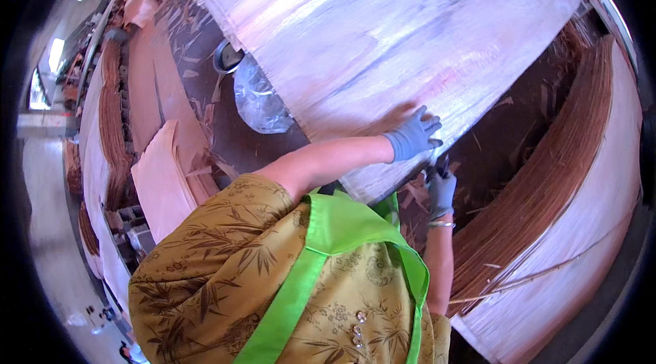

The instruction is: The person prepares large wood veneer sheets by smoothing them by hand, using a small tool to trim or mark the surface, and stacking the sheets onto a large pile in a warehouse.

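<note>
A large pale wood veneer sheet [383, 43] spreads out in front of me, topping whatever holds it up. My left hand [413, 134], in a grey glove, lies on the sheet close to its right edge, fingers stretched out. Just below that edge my right hand [442, 193], gloved too and with a bangle at the wrist, is closed around a small dark object [437, 170]. Its upper end meets the sheet's edge near my left fingertips. What kind of tool it is does not show clearly.
At right stands a tall curved stack of veneer [547, 173], a thin strip [547, 268] across it. More veneer sheets [164, 173] lie at left. A clear plastic bag [260, 99] and a round metal container [227, 57] sit beside the sheet. Veneer scraps [415, 193] litter the floor.
</note>
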Motion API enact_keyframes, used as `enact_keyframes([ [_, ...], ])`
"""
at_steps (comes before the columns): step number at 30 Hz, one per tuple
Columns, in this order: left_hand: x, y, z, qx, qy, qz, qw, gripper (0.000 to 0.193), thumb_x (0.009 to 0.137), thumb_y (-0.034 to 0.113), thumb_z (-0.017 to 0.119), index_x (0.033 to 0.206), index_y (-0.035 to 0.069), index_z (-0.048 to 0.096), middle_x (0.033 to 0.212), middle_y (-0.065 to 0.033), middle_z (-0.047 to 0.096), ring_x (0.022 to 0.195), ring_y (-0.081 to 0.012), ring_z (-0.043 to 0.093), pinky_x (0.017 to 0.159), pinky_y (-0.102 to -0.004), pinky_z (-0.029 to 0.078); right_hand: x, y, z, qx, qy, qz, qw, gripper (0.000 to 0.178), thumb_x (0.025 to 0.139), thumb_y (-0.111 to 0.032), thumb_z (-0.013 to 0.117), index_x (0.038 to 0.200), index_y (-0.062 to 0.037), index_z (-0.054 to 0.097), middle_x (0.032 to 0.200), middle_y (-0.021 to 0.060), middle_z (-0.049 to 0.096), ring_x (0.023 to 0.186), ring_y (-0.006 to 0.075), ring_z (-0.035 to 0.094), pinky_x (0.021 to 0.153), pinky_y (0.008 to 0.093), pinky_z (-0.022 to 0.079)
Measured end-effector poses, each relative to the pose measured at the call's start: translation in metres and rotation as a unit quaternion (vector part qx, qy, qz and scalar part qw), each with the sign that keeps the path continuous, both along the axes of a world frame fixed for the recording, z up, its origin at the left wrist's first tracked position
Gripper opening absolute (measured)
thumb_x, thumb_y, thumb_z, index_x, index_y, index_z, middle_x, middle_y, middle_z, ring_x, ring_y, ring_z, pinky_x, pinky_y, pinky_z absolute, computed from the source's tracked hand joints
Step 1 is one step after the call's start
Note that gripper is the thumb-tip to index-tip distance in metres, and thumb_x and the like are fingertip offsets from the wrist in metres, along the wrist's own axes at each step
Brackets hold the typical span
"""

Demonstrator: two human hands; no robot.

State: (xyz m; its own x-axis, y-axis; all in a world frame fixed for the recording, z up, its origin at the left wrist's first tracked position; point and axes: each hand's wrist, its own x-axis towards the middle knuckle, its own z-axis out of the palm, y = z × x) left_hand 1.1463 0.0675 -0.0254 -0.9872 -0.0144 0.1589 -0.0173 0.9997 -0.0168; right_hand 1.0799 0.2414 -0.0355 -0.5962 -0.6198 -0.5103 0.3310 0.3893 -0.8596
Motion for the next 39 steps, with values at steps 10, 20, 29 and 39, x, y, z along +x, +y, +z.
enact_keyframes([
  [10, 0.015, -0.025, 0.015, 0.178, 0.008, -0.033, 0.983, 0.050, 0.079, 0.005, 0.050, 0.123, 0.030, 0.050, 0.137, -0.0095, 0.039, 0.126, -0.0295, 0.036, 0.103, -0.0502, 0.027, 0.029, 0.026, 0.090, -0.048, 0.128, 0.068, 0.988, 0.009, 0.088, -0.008, 0.056, 0.083, -0.0017, 0.056, 0.068, -0.0059, 0.047, 0.059, 0.0036, 0.040, 0.050, 0.0196, 0.033],
  [20, 0.107, -0.217, 0.004, 0.063, -0.035, 0.312, 0.947, 0.063, 0.088, 0.042, 0.045, 0.138, 0.005, 0.031, 0.146, -0.0121, 0.024, 0.135, -0.0278, 0.019, 0.109, -0.0469, 0.010, 0.040, -0.108, 0.175, -0.053, 0.038, 0.027, 0.997, 0.012, 0.082, -0.008, 0.062, 0.092, -0.0005, 0.061, 0.057, -0.0044, 0.046, 0.043, 0.0037, 0.036, 0.040, 0.0185, 0.025],
  [29, 0.116, -0.232, 0.004, 0.163, 0.075, 0.307, 0.935, 0.063, 0.085, 0.037, 0.051, 0.135, 0.003, 0.034, 0.142, -0.0138, 0.031, 0.133, -0.0293, 0.025, 0.110, -0.0470, 0.012, 0.025, -0.301, 0.066, -0.082, -0.041, 0.063, 0.994, 0.019, 0.084, -0.019, 0.063, 0.094, -0.0031, 0.063, 0.056, -0.0024, 0.048, 0.047, 0.0057, 0.042, 0.043, 0.0207, 0.032],
  [39, 0.095, -0.272, -0.004, 0.179, 0.045, 0.125, 0.975, 0.052, 0.081, 0.038, 0.057, 0.128, 0.019, 0.047, 0.141, -0.0065, 0.034, 0.132, -0.0245, 0.028, 0.110, -0.0489, 0.015, -0.006, -0.352, 0.046, 0.132, -0.009, 0.145, 0.981, 0.026, 0.079, -0.028, 0.065, 0.066, -0.0063, 0.059, 0.051, -0.0008, 0.048, 0.038, 0.0091, 0.041, 0.035, 0.0234, 0.030],
])
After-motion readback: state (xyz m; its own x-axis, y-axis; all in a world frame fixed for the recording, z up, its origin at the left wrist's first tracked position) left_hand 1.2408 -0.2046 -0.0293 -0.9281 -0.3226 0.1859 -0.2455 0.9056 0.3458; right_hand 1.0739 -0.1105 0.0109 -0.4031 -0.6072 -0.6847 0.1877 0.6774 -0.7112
